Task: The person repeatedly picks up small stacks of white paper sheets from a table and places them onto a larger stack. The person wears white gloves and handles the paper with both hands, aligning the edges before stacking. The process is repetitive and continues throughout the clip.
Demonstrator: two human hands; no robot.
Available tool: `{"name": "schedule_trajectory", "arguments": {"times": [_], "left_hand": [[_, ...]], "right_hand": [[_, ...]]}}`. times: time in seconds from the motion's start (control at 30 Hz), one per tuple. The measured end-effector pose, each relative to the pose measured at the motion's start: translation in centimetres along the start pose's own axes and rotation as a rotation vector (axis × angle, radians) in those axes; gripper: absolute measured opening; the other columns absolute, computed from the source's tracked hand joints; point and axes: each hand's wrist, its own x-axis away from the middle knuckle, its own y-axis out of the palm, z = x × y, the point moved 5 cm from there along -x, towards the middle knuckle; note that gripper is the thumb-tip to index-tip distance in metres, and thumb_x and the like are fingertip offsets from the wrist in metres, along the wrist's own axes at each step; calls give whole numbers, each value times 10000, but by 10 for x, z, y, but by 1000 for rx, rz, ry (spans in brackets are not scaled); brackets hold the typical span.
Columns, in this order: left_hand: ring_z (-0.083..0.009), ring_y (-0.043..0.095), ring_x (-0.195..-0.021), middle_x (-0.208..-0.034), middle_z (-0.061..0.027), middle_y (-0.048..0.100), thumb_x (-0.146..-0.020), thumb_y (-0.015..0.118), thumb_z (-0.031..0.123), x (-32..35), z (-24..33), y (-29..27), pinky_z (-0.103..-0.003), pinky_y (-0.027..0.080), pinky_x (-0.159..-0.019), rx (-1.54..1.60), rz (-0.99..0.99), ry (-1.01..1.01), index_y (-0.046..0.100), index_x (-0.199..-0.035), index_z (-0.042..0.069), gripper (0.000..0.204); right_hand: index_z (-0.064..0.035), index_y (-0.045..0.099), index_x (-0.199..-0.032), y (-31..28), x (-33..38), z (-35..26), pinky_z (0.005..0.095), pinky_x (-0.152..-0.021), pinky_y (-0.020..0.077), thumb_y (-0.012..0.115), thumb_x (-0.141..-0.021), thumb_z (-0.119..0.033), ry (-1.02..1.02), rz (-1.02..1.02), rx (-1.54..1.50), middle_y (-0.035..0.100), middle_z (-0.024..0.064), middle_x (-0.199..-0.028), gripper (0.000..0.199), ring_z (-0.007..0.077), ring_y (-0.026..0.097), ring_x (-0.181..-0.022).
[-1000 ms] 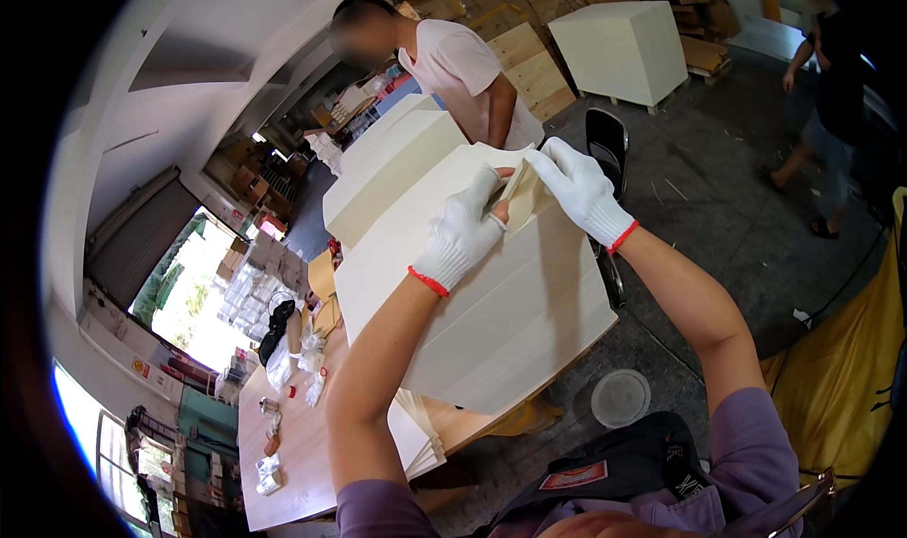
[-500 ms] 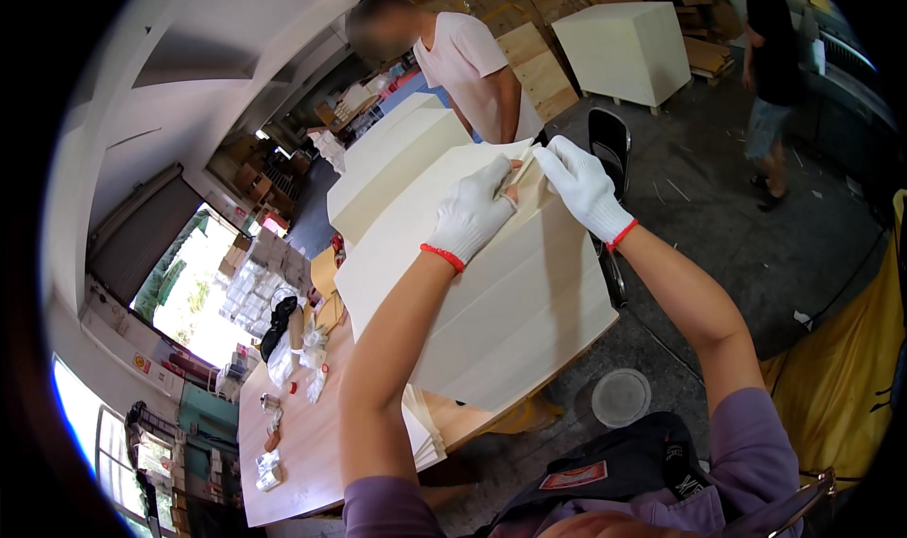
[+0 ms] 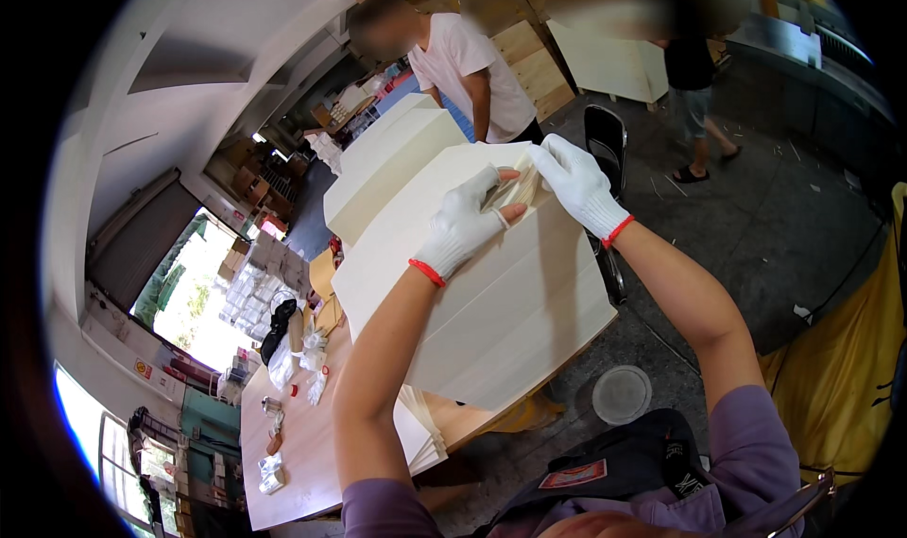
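A large stack of cream-white sheets (image 3: 501, 321), apparently paper, lies on the table before me. Both hands wear white knitted gloves with red cuffs. My left hand (image 3: 463, 219) rests over the top of the stack, its bare thumb and fingertip spread apart beside the lifted sheet edges. At the far right corner, my right hand (image 3: 573, 184) is closed on several sheets (image 3: 525, 184), which bend up and fan between the two hands. Its fingertips are partly hidden.
Another cream stack (image 3: 392, 165) stands beyond, near a person in a pale shirt (image 3: 472, 66). Wrappings and small items lie on the wooden table (image 3: 302, 444) at left. A black chair (image 3: 605, 146) and a round lid (image 3: 622, 395) are on the right. Another person (image 3: 690, 85) is farther back.
My left hand has drawn back slightly left, its thumb and finger spreading wider. The right hand keeps the sheet corner. The person in black at the back has moved left.
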Motion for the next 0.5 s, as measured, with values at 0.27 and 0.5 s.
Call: {"name": "schedule_trajectory", "arguments": {"times": [0.27,0.5], "left_hand": [[-232,686,-1182,-1290,-150,739,-920,811,252,3,3,-3,-359,529,-1013,58,-8,-56,659,-1408,72,542],[-240,678,-1193,-1305,-154,729,-924,807,241,1,4,-1,-366,526,-1023,81,2,-12,652,-1412,61,543]], "right_hand": [[-31,550,-958,2,0,0,411,-730,471,521,-1105,-503,0,-7,-26,570,164,-794,495,295,565,-734],[-28,568,-975,0,-1,3,403,-739,478,519,-1106,-490,5,-9,-27,584,161,-800,483,295,579,-742]]}}
